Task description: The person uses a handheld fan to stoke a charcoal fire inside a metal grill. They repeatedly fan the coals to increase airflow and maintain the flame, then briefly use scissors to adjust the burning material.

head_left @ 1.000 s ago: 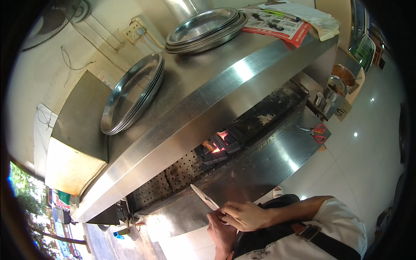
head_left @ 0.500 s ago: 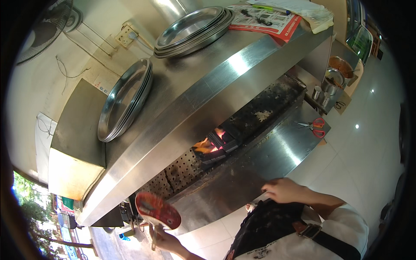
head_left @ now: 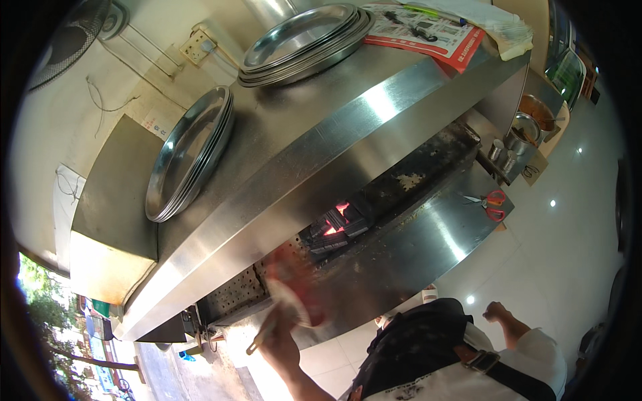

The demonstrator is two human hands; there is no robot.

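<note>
My left hand grips the handle of a red and white hand fan. Motion smears the fan's blade, which is over the near edge of the grill trough, left of the charcoal. Black charcoal blocks glow red-orange in the trough, just beyond the fan. Beneath the fan runs a perforated metal plate. My right hand is off to the right, above the tiled floor and beside my dark apron; its fingers look curled in, with nothing visible in them.
Round steel trays are stacked on the steel hood, one stack left and another farther back. Red-handled scissors lie at the steel ledge's right end. Pots and metal cups stand beyond. A red-edged sheet rests on the hood.
My left hand has swung the fan rightward and up toward the charcoal. Orange flames above the coals are gone, leaving a glow. My right hand has moved right, away from the ledge.
</note>
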